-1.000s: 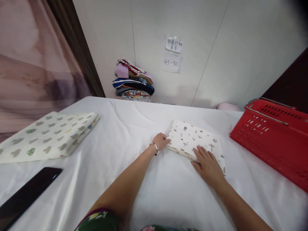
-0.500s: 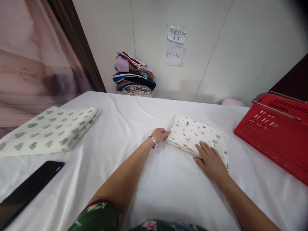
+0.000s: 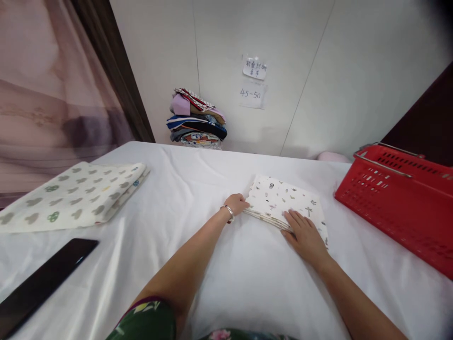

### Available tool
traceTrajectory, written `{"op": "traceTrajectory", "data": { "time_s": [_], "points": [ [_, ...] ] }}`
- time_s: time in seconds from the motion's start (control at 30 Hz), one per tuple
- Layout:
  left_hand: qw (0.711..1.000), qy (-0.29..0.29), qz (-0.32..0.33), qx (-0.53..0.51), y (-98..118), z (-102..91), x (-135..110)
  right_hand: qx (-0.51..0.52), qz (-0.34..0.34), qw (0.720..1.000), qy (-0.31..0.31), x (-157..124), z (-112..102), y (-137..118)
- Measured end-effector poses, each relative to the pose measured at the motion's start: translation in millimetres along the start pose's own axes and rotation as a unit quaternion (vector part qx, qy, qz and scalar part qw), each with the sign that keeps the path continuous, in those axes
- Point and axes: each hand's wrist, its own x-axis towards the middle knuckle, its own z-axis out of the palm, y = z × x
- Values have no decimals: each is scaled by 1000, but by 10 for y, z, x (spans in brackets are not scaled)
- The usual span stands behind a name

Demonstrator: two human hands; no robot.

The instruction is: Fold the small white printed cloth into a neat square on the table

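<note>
A white cloth (image 3: 283,198) with small animal and plant prints lies folded in several layers on the white-covered table. At its near left corner, my left hand (image 3: 236,204) is closed, fingertips pinching the edge. My right hand (image 3: 303,234) rests flat on the near right part of the cloth, fingers stretched out over the top and thumb by the layered front edge. A second folded cloth (image 3: 81,191), cream with grey mushroom-like shapes, lies at the left, apart from both hands.
A black phone-like slab (image 3: 47,278) lies at the near left. At the right stands a red plastic basket (image 3: 392,203) with metal handles. Behind the table's far edge rises a stack of folded fabrics (image 3: 197,118) against the wall. Two paper notes (image 3: 252,94) hang there.
The camera view has shifted slightly, so the scene sits a little lower. Both hands keep nearly the same places on the folded cloth.
</note>
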Motion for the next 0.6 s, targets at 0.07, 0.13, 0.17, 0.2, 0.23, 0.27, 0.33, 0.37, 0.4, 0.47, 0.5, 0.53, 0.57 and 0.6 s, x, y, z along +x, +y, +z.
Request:
{"op": "traceTrajectory", "data": {
  "time_s": [0.07, 0.13, 0.17, 0.2, 0.23, 0.27, 0.33, 0.37, 0.4, 0.47, 0.5, 0.53, 0.57, 0.6],
  "points": [
    [1000, -5, -8, -8, -28, -2, 38, 0, 0, 1000, 3, -6, 8, -5],
    [1000, -6, -10, -7, -52, 2, 72, 1, 2, 1000, 8, -15, 25, -11],
    [1000, -6, -10, -6, -60, 5, 83, 2, 3, 1000, 11, -21, 33, -13],
    [1000, -5, -10, -4, -65, 8, 90, 5, 5, 1000, 12, -25, 40, -13],
    [1000, -4, -8, -2, -67, 12, 94, 10, 7, 1000, 11, -28, 43, -9],
    [1000, -3, -7, 0, -68, 14, 94, 16, 10, 1000, 5, -26, 41, -2],
    [1000, 0, -4, 4, -65, 15, 88, 38, 18, 999, -15, 0, 17, 21],
    [1000, 2, -3, 4, -63, 14, 84, 58, 22, 998, -26, 29, -3, 34],
    [1000, 4, -2, 4, -62, 12, 80, 83, 28, 996, -36, 70, -27, 43],
    [1000, 6, 2, 0, -62, 6, 70, 140, 38, 988, -45, 199, -73, 41],
    [1000, 6, 5, -3, -62, 2, 65, 165, 40, 984, -46, 287, -90, 25],
    [1000, 6, 7, -7, -62, -3, 58, 184, 41, 981, -45, 391, -99, -3],
    [1000, 4, 10, -10, -62, -8, 49, 193, 42, 979, -43, 509, -99, -43],
    [1000, 2, 12, -12, -62, -13, 40, 195, 38, 979, -42, 638, -90, -94]
  ]
}}
